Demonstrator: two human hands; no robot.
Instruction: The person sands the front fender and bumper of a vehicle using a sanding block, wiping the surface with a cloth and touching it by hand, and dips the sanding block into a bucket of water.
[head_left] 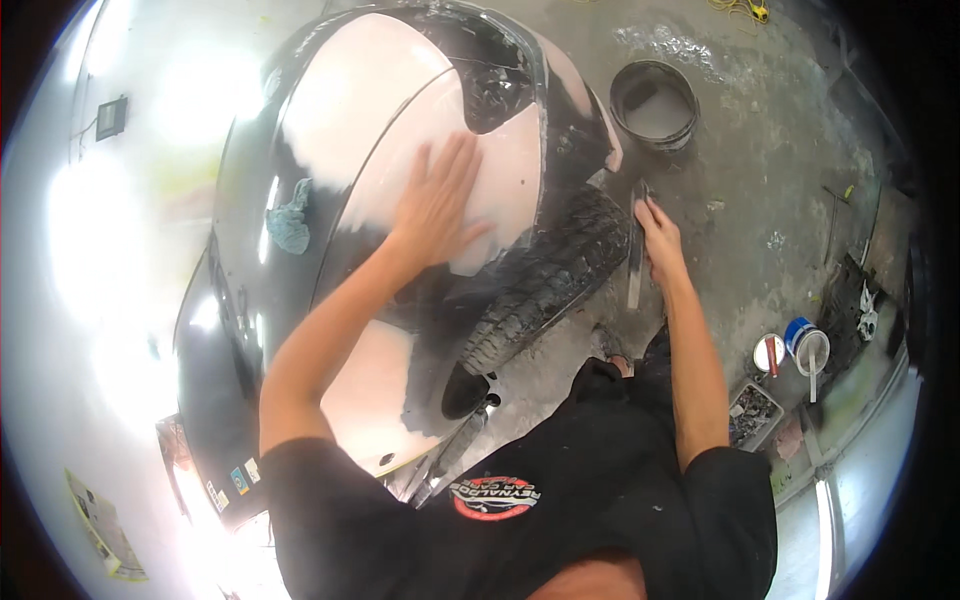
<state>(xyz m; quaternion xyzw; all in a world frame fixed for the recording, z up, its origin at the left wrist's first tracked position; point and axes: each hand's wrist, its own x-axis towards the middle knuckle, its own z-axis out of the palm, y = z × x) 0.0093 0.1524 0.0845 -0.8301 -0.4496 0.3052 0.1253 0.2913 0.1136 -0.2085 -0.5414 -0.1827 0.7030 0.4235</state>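
Note:
My left hand lies flat with fingers spread on the white, primed fender of a dark car, just above the wheel arch. The black tyre sits below and to the right of that hand. My right hand hangs beside the tyre and grips a long flat grey sanding block that points down toward the floor. A blue rag rests on the car body to the left of my left hand.
A round grey bucket stands on the stained concrete floor beyond the wheel. At right on the floor are an open tin, a blue-rimmed can with a stick in it, and a small tray of bits.

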